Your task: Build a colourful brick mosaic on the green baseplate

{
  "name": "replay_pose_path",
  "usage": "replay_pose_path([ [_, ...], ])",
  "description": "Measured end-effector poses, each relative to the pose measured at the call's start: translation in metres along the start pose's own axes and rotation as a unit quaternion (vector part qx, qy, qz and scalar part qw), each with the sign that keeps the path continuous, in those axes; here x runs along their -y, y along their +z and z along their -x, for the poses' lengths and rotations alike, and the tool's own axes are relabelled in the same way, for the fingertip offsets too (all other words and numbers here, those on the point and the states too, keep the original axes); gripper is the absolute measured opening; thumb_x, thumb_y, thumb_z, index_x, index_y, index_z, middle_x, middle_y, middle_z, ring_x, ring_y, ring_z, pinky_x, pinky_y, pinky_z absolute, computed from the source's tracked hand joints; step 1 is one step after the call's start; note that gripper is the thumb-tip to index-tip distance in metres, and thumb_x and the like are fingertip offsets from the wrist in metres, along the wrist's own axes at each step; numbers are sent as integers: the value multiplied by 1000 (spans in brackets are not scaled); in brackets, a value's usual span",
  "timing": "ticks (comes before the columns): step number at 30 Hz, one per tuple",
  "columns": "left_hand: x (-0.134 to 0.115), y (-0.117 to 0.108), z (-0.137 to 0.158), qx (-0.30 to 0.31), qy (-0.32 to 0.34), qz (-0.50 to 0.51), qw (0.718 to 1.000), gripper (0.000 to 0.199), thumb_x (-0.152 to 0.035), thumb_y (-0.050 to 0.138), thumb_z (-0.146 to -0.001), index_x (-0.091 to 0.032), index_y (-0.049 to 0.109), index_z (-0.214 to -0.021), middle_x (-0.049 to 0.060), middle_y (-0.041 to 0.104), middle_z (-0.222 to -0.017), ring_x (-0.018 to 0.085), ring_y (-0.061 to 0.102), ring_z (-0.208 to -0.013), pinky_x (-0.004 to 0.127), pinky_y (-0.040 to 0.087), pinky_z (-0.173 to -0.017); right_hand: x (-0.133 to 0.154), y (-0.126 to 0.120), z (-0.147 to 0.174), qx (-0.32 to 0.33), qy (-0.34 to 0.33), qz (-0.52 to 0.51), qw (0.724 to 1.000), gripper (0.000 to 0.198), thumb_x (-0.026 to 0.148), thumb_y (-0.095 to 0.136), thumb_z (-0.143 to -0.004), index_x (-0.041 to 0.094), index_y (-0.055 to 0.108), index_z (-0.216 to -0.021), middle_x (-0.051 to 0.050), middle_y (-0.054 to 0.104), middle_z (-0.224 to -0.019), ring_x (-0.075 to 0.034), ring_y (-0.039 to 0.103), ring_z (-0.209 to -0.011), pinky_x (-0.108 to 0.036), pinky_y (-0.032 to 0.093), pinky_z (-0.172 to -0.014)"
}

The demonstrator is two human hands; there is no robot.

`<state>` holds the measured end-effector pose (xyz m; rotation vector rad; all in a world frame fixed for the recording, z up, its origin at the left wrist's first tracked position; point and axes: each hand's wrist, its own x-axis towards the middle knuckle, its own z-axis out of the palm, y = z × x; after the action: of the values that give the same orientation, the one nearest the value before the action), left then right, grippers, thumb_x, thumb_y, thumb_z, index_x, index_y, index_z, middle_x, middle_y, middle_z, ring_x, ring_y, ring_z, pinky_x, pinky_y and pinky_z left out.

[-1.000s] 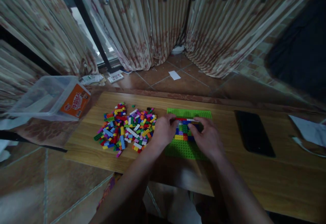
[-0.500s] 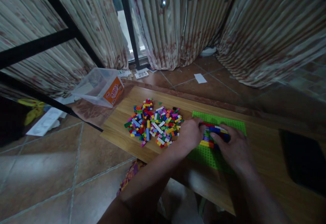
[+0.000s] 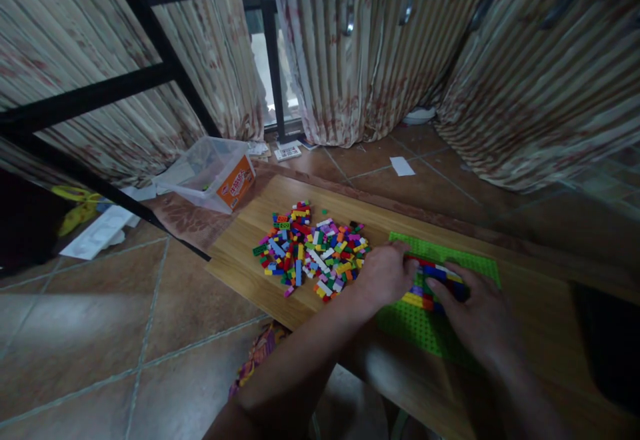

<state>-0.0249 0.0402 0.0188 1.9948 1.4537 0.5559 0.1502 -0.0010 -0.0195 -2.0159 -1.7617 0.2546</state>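
A low build of coloured toy bricks (image 3: 417,301) stands on a green studded baseplate (image 3: 415,339). It shows red, blue, white, yellow and purple pieces. At its left end, my left hand (image 3: 387,273) is closed with curled fingers against the bricks; whether a small loose piece is in them I cannot tell. My right hand (image 3: 483,307) grips the right end, thumb on the near side and fingers over the far side. Both hands hide parts of the build. To the left of my left hand lies a heap of loose toy bricks (image 3: 320,257) in mixed colours.
The wooden table (image 3: 240,253) bears all this, with a dark flat object (image 3: 605,340) at its right. Beyond its left end is a clear plastic box (image 3: 205,177) with an orange label. Black metal bars (image 3: 165,73) and curtains (image 3: 390,73) rise behind.
The whole view has shifted slightly, so the table and hands appear a little lower and farther right. Both hands stay at the same ends of the brick build.
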Motion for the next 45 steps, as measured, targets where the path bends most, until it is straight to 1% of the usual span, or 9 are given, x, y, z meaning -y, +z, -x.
replay_pose_path([
  [4,6,-13,-2,-22,-8,12,1000,34,-28,50,-92,-16,65,-120,9,75,-108,21,70,-98,30,53,-91,1,-1,0,6,-7,7,1000,66,67,42,-84,16,64,-120,-17,66,-118,-36,58,-113,-53,44,-100],
  [10,13,-29,-1,-42,-25,-9,999,22,-24,50,-91,-19,70,-98,6,75,-97,18,70,-90,27,53,-84,2,-2,1,7,-15,19,1000,64,66,42,-85,16,64,-119,-16,66,-118,-36,59,-112,-53,44,-100],
  [12,13,-28,0,-36,-25,-16,999,22,-24,50,-91,-19,70,-99,7,75,-97,18,70,-90,28,54,-84,1,-2,1,4,-21,23,1000,64,66,42,-86,16,64,-119,-16,66,-118,-36,59,-112,-53,44,-100],
  [17,9,-16,2,-15,-11,-31,999,29,-27,50,-91,-17,69,-111,9,75,-104,22,71,-97,31,54,-87,0,0,2,-1,-29,34,999,63,65,40,-87,16,63,-120,-16,66,-118,-36,59,-112,-53,45,-98],
  [24,6,-13,5,-5,-1,-52,999,30,-28,48,-91,-19,68,-112,8,75,-104,23,71,-97,32,55,-89,3,0,5,-18,-47,41,998,62,61,38,-89,15,62,-122,-18,65,-119,-36,59,-112,-53,45,-98],
  [31,7,-13,5,-9,2,-45,999,31,-28,47,-92,-18,68,-112,10,75,-105,26,70,-99,36,55,-89,4,2,6,-23,-51,56,997,59,57,37,-90,14,61,-123,-19,65,-119,-36,58,-111,-53,45,-97],
  [38,8,-20,4,-10,-3,-38,999,28,-25,48,-91,-18,70,-108,9,75,-101,21,71,-95,30,54,-87,7,2,6,-23,-42,56,997,60,57,37,-91,12,61,-124,-19,64,-120,-35,57,-113,-52,44,-99],
  [41,11,-23,2,-26,2,-26,999,30,-16,44,-91,-16,71,-105,9,76,-98,20,71,-92,28,53,-85,11,1,7,-23,-31,46,998,56,54,39,-92,14,61,-124,-18,64,-121,-34,56,-114,-51,43,-100],
  [45,16,-25,0,-20,12,-14,1000,33,-11,42,-91,-15,71,-107,9,76,-93,18,71,-86,27,53,-82,16,-1,6,-31,-12,18,999,48,45,37,-94,17,62,-123,-16,64,-120,-31,55,-116,-50,42,-101],
])
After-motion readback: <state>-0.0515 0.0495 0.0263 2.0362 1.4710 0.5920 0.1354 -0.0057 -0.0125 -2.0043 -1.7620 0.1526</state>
